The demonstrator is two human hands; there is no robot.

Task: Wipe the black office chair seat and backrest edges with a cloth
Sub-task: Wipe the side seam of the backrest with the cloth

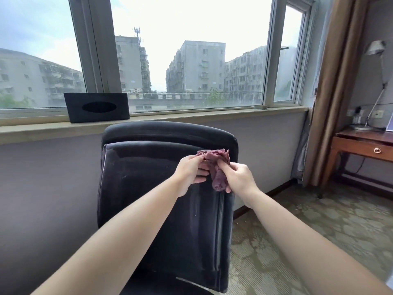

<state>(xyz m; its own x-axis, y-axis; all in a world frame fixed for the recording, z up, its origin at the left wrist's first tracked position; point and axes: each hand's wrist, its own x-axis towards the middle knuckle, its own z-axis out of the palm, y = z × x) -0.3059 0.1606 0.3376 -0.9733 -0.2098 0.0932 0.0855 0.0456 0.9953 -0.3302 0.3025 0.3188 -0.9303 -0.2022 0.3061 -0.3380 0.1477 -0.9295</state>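
Reaching forward, the left hand and right hand both pinched a bunched purple cloth in front of the black chair backrest, near its right edge. Wiping seemingly had not begun; the seat was hidden. Beyond, a window.

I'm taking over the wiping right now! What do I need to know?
Left hand: grips the purple cloth at its upper left part.
Right hand: grips the same cloth on its right side, bunched between both hands.
The cloth is held in front of the black chair's backrest, near its upper right; whether it touches the chair cannot be told.
Done: cloth is in hand. No wiped areas can be told apart.
Left: wipe the backrest edges, then the seat, which is out of view.
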